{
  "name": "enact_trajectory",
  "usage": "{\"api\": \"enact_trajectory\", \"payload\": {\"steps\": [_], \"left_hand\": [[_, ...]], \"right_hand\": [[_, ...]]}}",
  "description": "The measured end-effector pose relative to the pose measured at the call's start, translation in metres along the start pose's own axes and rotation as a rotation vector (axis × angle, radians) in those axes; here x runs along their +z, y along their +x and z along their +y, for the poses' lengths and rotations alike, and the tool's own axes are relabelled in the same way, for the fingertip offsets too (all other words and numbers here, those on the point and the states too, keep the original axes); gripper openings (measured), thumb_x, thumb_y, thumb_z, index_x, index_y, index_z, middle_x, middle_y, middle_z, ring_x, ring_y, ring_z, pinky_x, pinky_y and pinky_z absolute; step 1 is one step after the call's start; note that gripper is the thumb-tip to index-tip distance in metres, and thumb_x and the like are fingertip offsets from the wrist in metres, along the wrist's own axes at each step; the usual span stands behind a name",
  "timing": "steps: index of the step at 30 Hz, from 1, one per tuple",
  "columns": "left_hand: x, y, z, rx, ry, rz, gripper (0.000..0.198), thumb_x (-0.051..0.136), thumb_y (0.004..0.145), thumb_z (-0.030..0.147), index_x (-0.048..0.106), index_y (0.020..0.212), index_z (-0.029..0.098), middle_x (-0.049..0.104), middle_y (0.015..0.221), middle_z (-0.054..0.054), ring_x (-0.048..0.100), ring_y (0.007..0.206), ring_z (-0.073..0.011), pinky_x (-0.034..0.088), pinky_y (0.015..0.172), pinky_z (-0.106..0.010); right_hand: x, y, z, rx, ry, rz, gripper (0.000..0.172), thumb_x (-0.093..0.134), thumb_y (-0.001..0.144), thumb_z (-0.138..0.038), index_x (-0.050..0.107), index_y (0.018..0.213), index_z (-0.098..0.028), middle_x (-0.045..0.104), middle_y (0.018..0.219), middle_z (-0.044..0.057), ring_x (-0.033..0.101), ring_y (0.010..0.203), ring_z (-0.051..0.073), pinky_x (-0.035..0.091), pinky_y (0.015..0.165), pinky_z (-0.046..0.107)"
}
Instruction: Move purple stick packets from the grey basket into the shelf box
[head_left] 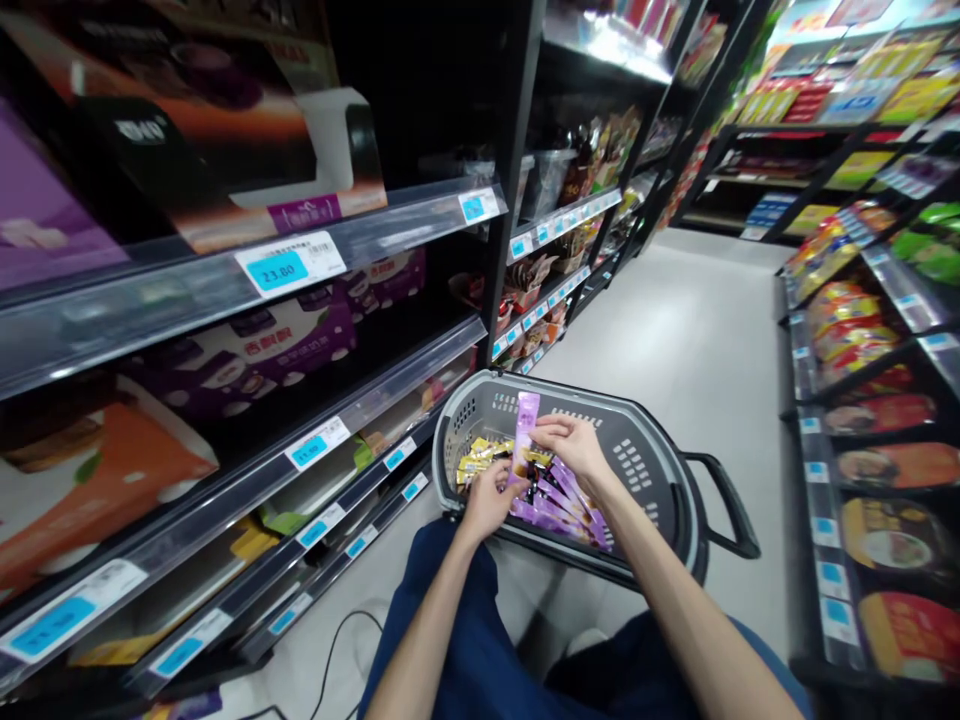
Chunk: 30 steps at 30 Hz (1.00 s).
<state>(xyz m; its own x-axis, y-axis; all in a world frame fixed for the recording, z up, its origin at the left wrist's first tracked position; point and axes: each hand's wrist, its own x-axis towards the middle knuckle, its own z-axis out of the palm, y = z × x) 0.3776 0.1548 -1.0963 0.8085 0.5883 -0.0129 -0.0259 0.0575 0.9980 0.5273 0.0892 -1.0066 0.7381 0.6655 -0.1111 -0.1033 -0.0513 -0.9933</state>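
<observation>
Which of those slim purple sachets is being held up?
The upright purple sachet gripped by the left hand; the other purple sachets lie in the grey plastic basket.

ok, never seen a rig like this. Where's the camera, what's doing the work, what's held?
No machine here: just a person's bare hands. The single picture comes from a camera worn on the head, looking forward and down. Store shelves line both sides. A grey basket sits before the knees, with purple packets and yellow packets inside. The left hand pinches one upright purple stick low down; the right hand has its fingertips near its upper part.
</observation>
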Motion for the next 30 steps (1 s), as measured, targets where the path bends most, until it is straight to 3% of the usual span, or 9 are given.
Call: {"api": "enact_trajectory", "payload": {"steps": [6, 21, 30], "left_hand": [[0.0000, -0.0024, 0.0006, 0.020, -0.002, 0.022, 0.037, 0.069, 0.079, 0.043, 0.063, 0.103, 0.015, 0.069, 0.081, -0.005, 0.065, 0.065, -0.0169, 0.050, 0.045, -0.021], [0.0011, -0.0036, 0.0007, 0.041, -0.062, 0.040, 0.040, 0.071, 0.077, 0.043, 0.065, 0.104, 0.013, 0.069, 0.084, -0.007, 0.064, 0.064, -0.0162, 0.049, 0.042, -0.020], [0.0024, -0.0074, 0.0043, -0.016, -0.114, 0.031, 0.054, 0.056, 0.085, 0.059, 0.066, 0.112, 0.013, 0.072, 0.090, -0.013, 0.065, 0.063, -0.0180, 0.049, 0.045, -0.023]], "right_hand": [[-0.0009, -0.0012, 0.0026, 0.061, -0.008, -0.135, 0.050, 0.092, 0.042, -0.033, 0.066, 0.082, -0.014, 0.074, 0.069, 0.006, 0.068, 0.058, 0.019, 0.054, 0.058, 0.029], [0.0021, 0.0027, 0.0060, 0.042, -0.060, -0.071, 0.050, 0.091, 0.039, -0.033, 0.062, 0.077, -0.016, 0.073, 0.065, 0.007, 0.067, 0.055, 0.020, 0.053, 0.054, 0.028], [-0.0023, 0.0027, 0.0064, 0.092, -0.041, -0.077, 0.053, 0.088, 0.038, -0.025, 0.063, 0.084, -0.018, 0.072, 0.064, 0.006, 0.068, 0.056, 0.022, 0.055, 0.052, 0.030]]}}
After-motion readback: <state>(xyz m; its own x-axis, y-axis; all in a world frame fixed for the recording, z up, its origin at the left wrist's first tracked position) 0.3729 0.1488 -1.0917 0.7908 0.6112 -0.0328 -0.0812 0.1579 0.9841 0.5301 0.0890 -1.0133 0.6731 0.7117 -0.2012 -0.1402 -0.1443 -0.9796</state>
